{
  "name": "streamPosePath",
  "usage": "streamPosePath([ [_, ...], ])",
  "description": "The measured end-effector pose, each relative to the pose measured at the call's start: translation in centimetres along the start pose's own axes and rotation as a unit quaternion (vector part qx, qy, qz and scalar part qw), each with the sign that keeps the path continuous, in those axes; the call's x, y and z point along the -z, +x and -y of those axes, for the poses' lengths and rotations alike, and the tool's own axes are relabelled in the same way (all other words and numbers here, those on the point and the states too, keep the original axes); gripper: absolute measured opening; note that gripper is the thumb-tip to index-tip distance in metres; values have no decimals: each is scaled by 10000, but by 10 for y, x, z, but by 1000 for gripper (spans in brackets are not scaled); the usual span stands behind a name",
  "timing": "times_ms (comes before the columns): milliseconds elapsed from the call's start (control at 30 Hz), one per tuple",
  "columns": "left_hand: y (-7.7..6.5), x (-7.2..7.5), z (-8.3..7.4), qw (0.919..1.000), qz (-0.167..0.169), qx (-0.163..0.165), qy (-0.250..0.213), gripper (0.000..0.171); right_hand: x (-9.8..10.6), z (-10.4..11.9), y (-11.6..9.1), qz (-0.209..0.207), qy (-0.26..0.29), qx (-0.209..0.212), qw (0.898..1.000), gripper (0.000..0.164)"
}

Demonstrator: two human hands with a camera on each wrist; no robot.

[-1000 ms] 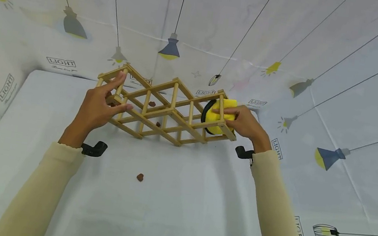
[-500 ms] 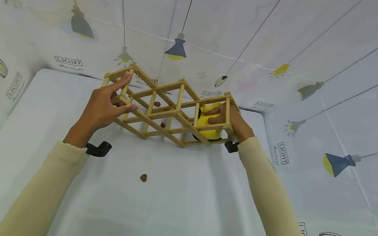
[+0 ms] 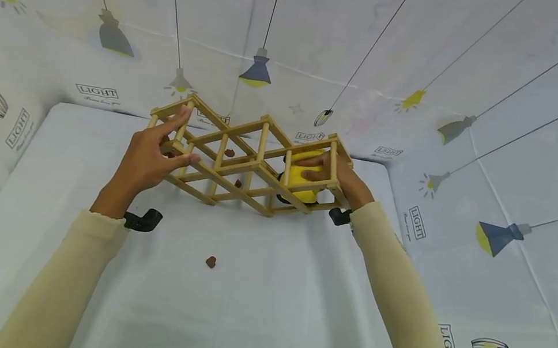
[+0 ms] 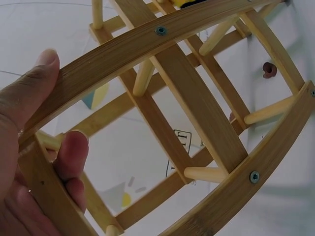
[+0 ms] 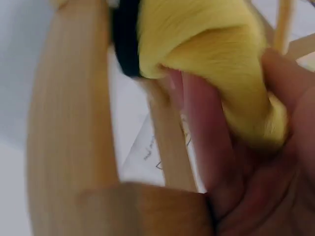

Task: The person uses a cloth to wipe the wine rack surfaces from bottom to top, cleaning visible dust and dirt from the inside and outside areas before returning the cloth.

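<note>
Two hands at work on one slatted wooden rack (image 3: 259, 166), at the far side of the white-covered table (image 3: 241, 309). Left hand (image 3: 145, 160) grips the rack's left end, thumb on one rail, fingers hooked behind. Right hand (image 3: 347, 179) reaches through the right end cell and pinches a folded yellow fabric item (image 3: 298, 179) between thumb and fingers.

Change over the past second: the fabric has moved leftward, from the rack's right edge to well inside the lattice, with the hand following it past the end post. Left grip is unchanged. My reading: the fabric is now within the frame, though not released, so this placement remains unfinished.

Three small brown pieces show from the head: one nearer the person (image 3: 210, 262), two glimpsed through the bars.

Left wrist view adds bolt heads (image 4: 160, 31) in the outer slats and the fingertips tucked behind the rail, mostly masked from above. Right wrist view adds the fabric's short nap, its deep fold and a dark band (image 5: 127, 39) along one edge. That picture is blurred; whether the fabric rests on any slat, or only hangs from the fingers, I can't tell.
</note>
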State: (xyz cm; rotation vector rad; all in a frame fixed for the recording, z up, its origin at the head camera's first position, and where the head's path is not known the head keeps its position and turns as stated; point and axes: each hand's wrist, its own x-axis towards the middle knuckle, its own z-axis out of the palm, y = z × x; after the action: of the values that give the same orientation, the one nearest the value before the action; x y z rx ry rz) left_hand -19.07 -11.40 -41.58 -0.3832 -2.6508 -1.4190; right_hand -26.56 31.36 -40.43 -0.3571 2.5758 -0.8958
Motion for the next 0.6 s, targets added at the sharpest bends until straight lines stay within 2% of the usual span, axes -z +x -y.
streamPosePath([
  [67,0,1,1,10000,6,-6,-42,91,0,4,2,-115,-298,-500,9982,37],
  [133,2,0,1,9999,46,-38,-91,91,-1,5,-1,-166,-370,-725,9965,35],
  [200,3,-2,1,9999,90,-90,-111,92,-2,1,-6,-159,-101,-497,9986,33],
  [267,4,-3,0,9998,115,-132,-95,92,-3,-3,-11,-102,390,-8,9992,33],
  [333,4,-2,0,9998,93,-143,-30,92,-4,-6,-13,74,935,383,9949,38],
  [400,3,-1,1,9999,34,-125,39,91,-5,-4,-12,153,1073,454,9931,40],
  [467,2,1,1,9999,-23,-104,109,91,-4,0,-8,68,701,218,9973,41],
  [533,1,1,1,9999,-41,-81,127,91,-1,4,-5,26,319,-255,9992,42],
  [600,1,0,1,9999,0,-95,92,91,-1,4,-8,-41,282,-619,9977,41],
])
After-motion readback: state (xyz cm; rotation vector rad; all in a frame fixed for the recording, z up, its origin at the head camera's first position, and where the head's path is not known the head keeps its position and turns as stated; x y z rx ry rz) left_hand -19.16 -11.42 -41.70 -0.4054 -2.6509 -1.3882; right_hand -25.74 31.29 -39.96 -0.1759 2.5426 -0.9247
